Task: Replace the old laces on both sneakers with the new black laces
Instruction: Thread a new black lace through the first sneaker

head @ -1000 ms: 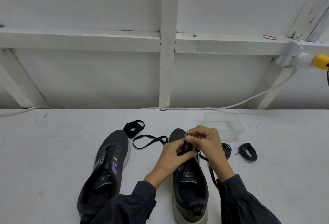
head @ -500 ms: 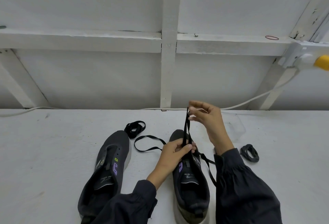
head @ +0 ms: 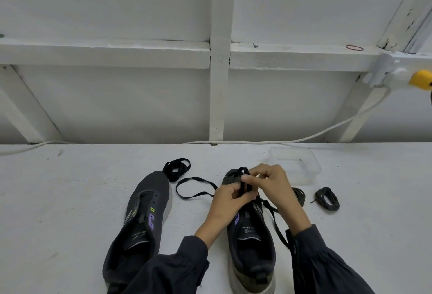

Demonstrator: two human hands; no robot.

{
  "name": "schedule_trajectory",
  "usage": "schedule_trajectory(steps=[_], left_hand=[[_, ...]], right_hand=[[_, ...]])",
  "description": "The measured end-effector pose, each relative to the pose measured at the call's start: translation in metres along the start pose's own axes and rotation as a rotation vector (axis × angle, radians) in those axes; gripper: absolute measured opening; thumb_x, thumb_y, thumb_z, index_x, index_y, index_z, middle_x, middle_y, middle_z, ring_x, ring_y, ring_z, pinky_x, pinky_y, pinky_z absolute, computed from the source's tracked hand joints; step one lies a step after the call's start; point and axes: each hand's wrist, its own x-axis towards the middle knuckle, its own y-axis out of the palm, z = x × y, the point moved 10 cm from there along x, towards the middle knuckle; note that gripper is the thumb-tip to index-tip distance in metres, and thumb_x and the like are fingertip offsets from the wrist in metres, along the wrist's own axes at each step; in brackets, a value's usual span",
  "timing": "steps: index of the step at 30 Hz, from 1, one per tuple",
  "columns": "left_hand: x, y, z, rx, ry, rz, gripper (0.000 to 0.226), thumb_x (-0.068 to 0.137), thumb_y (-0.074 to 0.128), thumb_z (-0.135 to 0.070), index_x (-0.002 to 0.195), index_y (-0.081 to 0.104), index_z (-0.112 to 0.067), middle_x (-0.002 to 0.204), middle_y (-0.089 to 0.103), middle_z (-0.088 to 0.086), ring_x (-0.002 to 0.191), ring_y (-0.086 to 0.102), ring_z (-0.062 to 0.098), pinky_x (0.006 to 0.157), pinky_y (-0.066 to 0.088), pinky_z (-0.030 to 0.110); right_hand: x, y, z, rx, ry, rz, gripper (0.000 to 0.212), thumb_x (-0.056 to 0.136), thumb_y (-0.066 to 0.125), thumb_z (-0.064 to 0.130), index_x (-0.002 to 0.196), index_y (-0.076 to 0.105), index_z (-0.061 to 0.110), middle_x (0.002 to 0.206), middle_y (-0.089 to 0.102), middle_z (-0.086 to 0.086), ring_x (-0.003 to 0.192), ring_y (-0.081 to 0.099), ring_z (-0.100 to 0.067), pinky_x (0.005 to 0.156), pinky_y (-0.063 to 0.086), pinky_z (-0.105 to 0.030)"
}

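left grip [head: 225, 202] and right grip [head: 272, 182] both pinch the new black lace [head: 243, 188] over the right sneaker [head: 253, 247] front eyelets. best keep it flat, untwisted, ends even before threading on.

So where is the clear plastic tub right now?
In the head view, the clear plastic tub sits right of centre, just beyond the right hand.

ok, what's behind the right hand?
A clear tub, nothing visible inside, and a coiled dark lace. The right hand covers part of the coil and the tub's near-left corner.
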Motion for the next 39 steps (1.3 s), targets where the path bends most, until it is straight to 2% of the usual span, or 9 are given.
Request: schedule_trajectory(steps=[4, 10, 16, 19, 23, 28, 32, 36, 39], left_hand=[[0.001, 0.004, -0.005, 0.037, 0.02, 0.05, 0.02, 0.081, 0.077, -0.014, 0.087, 0.073, -0.032, 0.089, 0.076, -0.003, 0.089, 0.071, 0.012, 0.089, 0.055, 0.029], [0.001, 0.007, -0.006, -0.013, 0.014, 0.075, 0.021, 0.081, 0.076, -0.005, 0.1, 0.073, -0.013, 0.091, 0.075, -0.002, 0.089, 0.071, 0.006, 0.084, 0.052, 0.015], [0.0, 0.006, -0.005, -0.013, 0.003, 0.064, 0.022, 0.081, 0.076, -0.007, 0.103, 0.073, -0.009, 0.092, 0.076, -0.001, 0.088, 0.071, 0.005, 0.082, 0.051, 0.014], [0.003, 0.005, -0.002, 0.001, -0.013, 0.056, 0.015, 0.084, 0.074, -0.013, 0.099, 0.075, -0.012, 0.087, 0.076, -0.002, 0.085, 0.071, 0.005, 0.083, 0.052, 0.016], [0.003, 0.003, -0.002, -0.054, -0.029, 0.014, 0.021, 0.091, 0.067, -0.017, 0.095, 0.072, 0.003, 0.086, 0.076, 0.006, 0.081, 0.071, 0.01, 0.084, 0.053, 0.02], [0.004, 0.002, -0.007, 0.05, -0.017, 0.011, 0.029, 0.092, 0.066, -0.022, 0.091, 0.067, 0.007, 0.083, 0.076, 0.004, 0.078, 0.071, 0.006, 0.079, 0.053, 0.02], [0.005, 0.007, -0.025, 0.239, 0.088, 0.045, 0.013, 0.09, 0.067, -0.031, 0.082, 0.075, -0.024, 0.076, 0.075, -0.001, 0.074, 0.069, 0.008, 0.077, 0.052, 0.026], [0.006, 0.0, -0.039, 0.338, 0.2, -0.057, 0.019, 0.088, 0.066, -0.039, 0.089, 0.076, -0.023, 0.068, 0.067, 0.001, 0.066, 0.06, 0.019, 0.067, 0.049, 0.039], [0.006, -0.005, -0.036, 0.301, 0.209, -0.059, 0.011, 0.087, 0.069, -0.032, 0.093, 0.076, -0.026, 0.077, 0.071, -0.007, 0.073, 0.064, 0.008, 0.072, 0.052, 0.028]], right_hand=[[0.006, 0.001, 0.012, 0.049, 0.04, 0.031, 0.034, 0.079, 0.074, -0.005, 0.056, 0.05, 0.002, 0.06, 0.045, -0.004, 0.043, 0.039, -0.005, 0.046, 0.034, -0.015], [0.025, -0.01, 0.046, 0.197, -0.025, 0.033, 0.028, 0.081, 0.069, -0.007, 0.064, 0.049, -0.015, 0.062, 0.035, -0.007, 0.047, 0.03, -0.014, 0.045, 0.026, -0.019], [0.056, -0.021, 0.063, 0.417, 0.024, -0.003, 0.033, 0.087, 0.064, -0.004, 0.059, 0.048, 0.003, 0.063, 0.057, -0.007, 0.045, 0.036, -0.008, 0.044, 0.031, -0.016], [0.066, -0.018, 0.048, 0.485, 0.043, -0.049, 0.019, 0.091, 0.063, 0.002, 0.073, 0.058, 0.001, 0.072, 0.062, -0.007, 0.048, 0.044, -0.008, 0.047, 0.036, -0.017], [0.059, -0.01, 0.008, 0.148, 0.11, 0.036, 0.025, 0.096, 0.062, 0.025, 0.093, 0.067, 0.001, 0.09, 0.066, -0.011, 0.066, 0.066, -0.02, 0.05, 0.052, -0.025], [0.015, 0.002, -0.049, -0.374, 0.381, 0.418, 0.059, 0.089, 0.057, 0.06, 0.086, 0.075, 0.004, 0.085, 0.076, -0.01, 0.065, 0.069, -0.019, 0.054, 0.047, -0.024], [0.006, 0.003, -0.028, -0.202, 0.23, 0.349, 0.045, 0.085, 0.069, 0.047, 0.085, 0.076, 0.003, 0.067, 0.067, -0.005, 0.059, 0.052, -0.008, 0.051, 0.034, -0.019], [0.007, -0.002, 0.0, 0.029, 0.091, 0.199, 0.025, 0.081, 0.078, 0.024, 0.079, 0.074, 0.0, 0.063, 0.058, -0.003, 0.055, 0.04, -0.008, 0.048, 0.03, -0.012], [0.006, 0.0, 0.005, 0.091, 0.064, 0.145, 0.026, 0.08, 0.079, 0.015, 0.08, 0.07, -0.009, 0.069, 0.055, -0.016, 0.055, 0.038, -0.011, 0.049, 0.032, -0.012]])
